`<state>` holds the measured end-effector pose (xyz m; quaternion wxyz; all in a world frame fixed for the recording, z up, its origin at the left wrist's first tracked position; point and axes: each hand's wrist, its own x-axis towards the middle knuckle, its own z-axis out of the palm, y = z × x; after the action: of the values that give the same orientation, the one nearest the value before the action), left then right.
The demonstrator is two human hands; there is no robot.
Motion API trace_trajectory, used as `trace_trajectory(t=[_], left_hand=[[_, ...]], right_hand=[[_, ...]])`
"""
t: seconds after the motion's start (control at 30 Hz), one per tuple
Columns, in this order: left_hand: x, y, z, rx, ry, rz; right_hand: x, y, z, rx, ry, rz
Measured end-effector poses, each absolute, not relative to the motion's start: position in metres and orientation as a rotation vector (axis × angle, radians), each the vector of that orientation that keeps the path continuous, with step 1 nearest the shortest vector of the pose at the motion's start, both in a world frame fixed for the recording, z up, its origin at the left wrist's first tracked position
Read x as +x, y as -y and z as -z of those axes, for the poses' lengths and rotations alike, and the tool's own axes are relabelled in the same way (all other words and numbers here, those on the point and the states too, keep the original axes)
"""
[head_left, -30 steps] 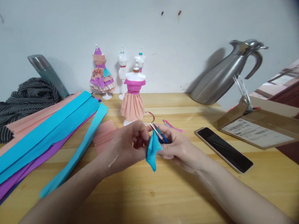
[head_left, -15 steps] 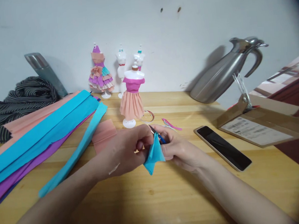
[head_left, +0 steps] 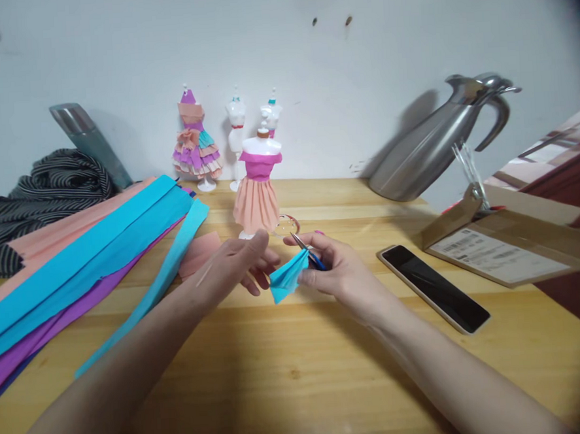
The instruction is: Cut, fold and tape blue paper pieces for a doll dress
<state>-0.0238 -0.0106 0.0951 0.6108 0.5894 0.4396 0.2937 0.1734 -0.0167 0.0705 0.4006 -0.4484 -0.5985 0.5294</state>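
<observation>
My right hand pinches a small pleated piece of blue crepe paper, gathered at its upper right and fanned out toward the lower left. The same hand also keeps hold of blue-handled scissors, their metal blades pointing up and left. To the left of the paper, my left hand hovers with its fingers apart and nothing visible in them. Just beyond the hands stands a small white dress form in a magenta top and a pleated peach skirt; its base is partly covered by my left hand.
Strips of blue crepe paper, peach and purple lie at left beside a striped cloth. More dress forms line the wall. On the right are a phone, a cardboard box and a steel jug.
My left hand has let go of the blue crepe paper, moved left and spread its fingers. The paper, now only in my right hand, has swung up and to the left.
</observation>
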Motion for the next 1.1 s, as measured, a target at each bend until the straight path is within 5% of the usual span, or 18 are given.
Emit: trace_trajectory(t=[0.2,0.7,1.1], left_hand=[[-0.017,0.019,-0.087,1.681,-0.98,-0.65],[-0.006,0.013,-0.085,1.271,-1.005,-0.803],[-0.023,0.019,-0.065,2.542,-0.887,-1.197]], right_hand=[[0.172,0.015,-0.07,-1.194,1.373,-1.381],[0.176,0.017,-0.079,-1.017,1.246,-1.401],[0.18,0.018,-0.081,-0.984,1.506,-1.387]])
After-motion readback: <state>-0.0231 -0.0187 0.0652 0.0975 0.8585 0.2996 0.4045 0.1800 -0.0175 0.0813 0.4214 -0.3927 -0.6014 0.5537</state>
